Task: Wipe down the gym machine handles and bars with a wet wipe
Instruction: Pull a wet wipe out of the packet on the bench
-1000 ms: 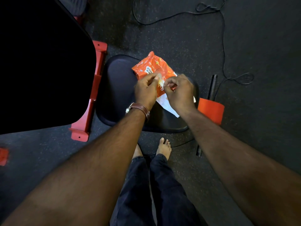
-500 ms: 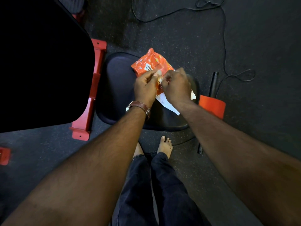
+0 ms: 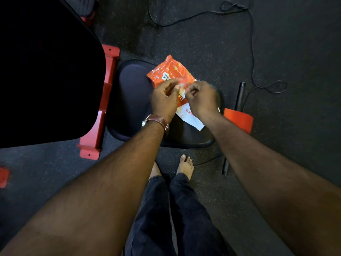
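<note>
An orange and white pack of wet wipes [image 3: 169, 72] lies on the black padded seat [image 3: 132, 100] of a gym machine. Both hands hover over its middle. My left hand [image 3: 163, 100], with a brown watch strap at the wrist, has its fingers curled and pinches at the pack's opening. My right hand [image 3: 200, 97] pinches a small pale bit [image 3: 181, 91] at the same spot, a flap or a wipe's corner, I cannot tell which. The hands hide the pack's middle.
A large black pad [image 3: 46, 71] fills the upper left. Red frame parts [image 3: 100, 115] stand left of the seat, an orange bracket [image 3: 238, 120] and a black bar [image 3: 240, 95] to its right. A black cable [image 3: 252, 52] loops over the dark floor. My bare feet [image 3: 185, 166] stand below the seat.
Both hands stay on the pack's opening. The fingers have drawn closer together and lifted a little, with the pale bit now showing between them.
</note>
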`<state>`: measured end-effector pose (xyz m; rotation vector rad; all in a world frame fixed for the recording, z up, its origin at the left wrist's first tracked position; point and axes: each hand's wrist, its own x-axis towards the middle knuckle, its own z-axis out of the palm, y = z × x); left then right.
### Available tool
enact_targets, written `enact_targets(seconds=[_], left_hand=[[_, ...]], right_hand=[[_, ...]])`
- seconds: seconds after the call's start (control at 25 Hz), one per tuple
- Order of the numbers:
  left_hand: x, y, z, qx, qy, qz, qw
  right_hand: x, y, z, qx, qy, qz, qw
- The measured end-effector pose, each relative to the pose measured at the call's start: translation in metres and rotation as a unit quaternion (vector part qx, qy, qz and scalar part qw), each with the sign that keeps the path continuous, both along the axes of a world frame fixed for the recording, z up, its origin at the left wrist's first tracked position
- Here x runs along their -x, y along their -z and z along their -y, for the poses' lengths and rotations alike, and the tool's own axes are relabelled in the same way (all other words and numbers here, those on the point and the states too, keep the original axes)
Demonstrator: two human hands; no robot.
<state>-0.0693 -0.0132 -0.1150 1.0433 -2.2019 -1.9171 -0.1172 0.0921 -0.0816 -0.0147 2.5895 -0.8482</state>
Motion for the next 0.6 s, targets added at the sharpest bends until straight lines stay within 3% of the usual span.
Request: enact_targets(seconds=[0.16, 0.24, 0.36, 0.6], left_hand=[[-0.002, -0.001, -0.004, 0.174, 0.003, -0.056, 0.983], [-0.003, 0.000, -0.006, 0.219, 0.023, -0.076, 0.972], [-0.002, 0.001, -0.011, 0.242, 0.039, -0.107, 0.964], [-0.004, 0.007, -0.015, 0.265, 0.081, -0.045, 0.960]], right_hand=[[0.009, -0.002, 0.002, 0.167, 0.104, 0.120, 0.973], [0.012, 0.000, 0.002, 0.192, 0.130, 0.150, 0.961], [0.014, -0.003, -0.001, 0.235, 0.154, 0.170, 0.944], [0.005, 0.005, -0.009, 0.272, 0.203, 0.171, 0.925]])
